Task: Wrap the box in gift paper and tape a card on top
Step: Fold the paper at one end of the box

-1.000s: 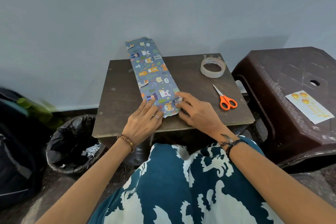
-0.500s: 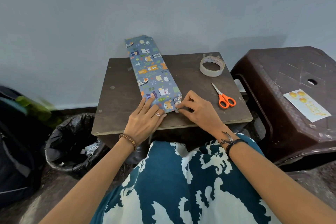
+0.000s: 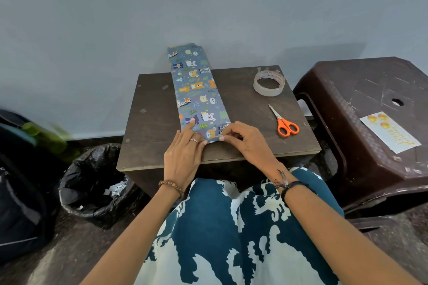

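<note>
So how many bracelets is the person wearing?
2 wrists have them: a brown bead bracelet on the left wrist, dark bands on the right wrist. How many bands is unclear.

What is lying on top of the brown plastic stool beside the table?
On the brown plastic stool lies one pale card with yellow-orange shapes and yellow writing, flat near the right edge. Whatever is under the card cannot be seen.

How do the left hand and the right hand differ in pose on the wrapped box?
The left hand lies flat with straight fingers on the wrapped box, while the right hand curls its fingers and pinches the paper at the near end. The left hand sits at the near left corner, the right hand at the near right corner. Both touch the box's near end on the small table.
</note>
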The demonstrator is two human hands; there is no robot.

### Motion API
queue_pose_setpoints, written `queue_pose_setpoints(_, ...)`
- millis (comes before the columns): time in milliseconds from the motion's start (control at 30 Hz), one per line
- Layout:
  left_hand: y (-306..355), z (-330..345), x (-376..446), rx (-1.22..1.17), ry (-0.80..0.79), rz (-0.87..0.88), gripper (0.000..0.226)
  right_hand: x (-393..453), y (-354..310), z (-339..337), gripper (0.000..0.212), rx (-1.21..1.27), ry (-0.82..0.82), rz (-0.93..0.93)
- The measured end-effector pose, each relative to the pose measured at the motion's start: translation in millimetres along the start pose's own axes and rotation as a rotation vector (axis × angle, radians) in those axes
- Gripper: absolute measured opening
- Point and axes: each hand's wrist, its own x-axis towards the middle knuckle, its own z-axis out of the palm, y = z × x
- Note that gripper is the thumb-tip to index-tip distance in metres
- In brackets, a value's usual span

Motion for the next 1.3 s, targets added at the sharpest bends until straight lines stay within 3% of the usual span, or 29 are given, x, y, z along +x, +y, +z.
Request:
queue_pose_setpoints(200,2.4,2.1,-1.6,-0.033,0.044,-0.143,0.035,-1.0,-3.7,8.9,0.014,-0.027,0.081,0.022)
queue_pose_setpoints(300,17.4,-2.4,-0.1,0.020,0.033,-0.365,0.037,-0.7,-5.5,13.9,0.012,0.010,0.119,0.061)
queue_pose_setpoints(467,30.3,-8.0,8.3,-0.135,-0.167,-0.769,0.025,-2.1,-10.5,17.8,0.008,0.071,0.171,0.094)
queue_pose_setpoints(667,36.7,-10.6,10.1,-0.208,-0.138,-0.784,0.021,-4.1,-9.4,14.8,0.002,0.005,0.126,0.005)
queue_pose_setpoints(967,34.9,-10.5,9.0,-0.272,-0.135,-0.785,0.020,-10.2,-10.8,5.0,0.019,-0.331,0.074,-0.160)
queue_pose_setpoints(1067,34.5,-12.0,7.6,-0.327,-0.135,-0.770,0.019,-11.7,-14.1,1.1,0.025,-0.304,0.080,-0.085)
queue_pose_setpoints(1167,30.6,-14.4,3.7,-0.407,-0.138,-0.710,0.016,-11.5,-11.7,2.1,0.024,-0.332,0.052,-0.077)
queue_pose_setpoints(1300,22.2,-18.4,-0.4,-0.312,-0.229,-0.534,0.015,-10.9,-7.2,5.8,0.023,-0.277,0.058,-0.060)
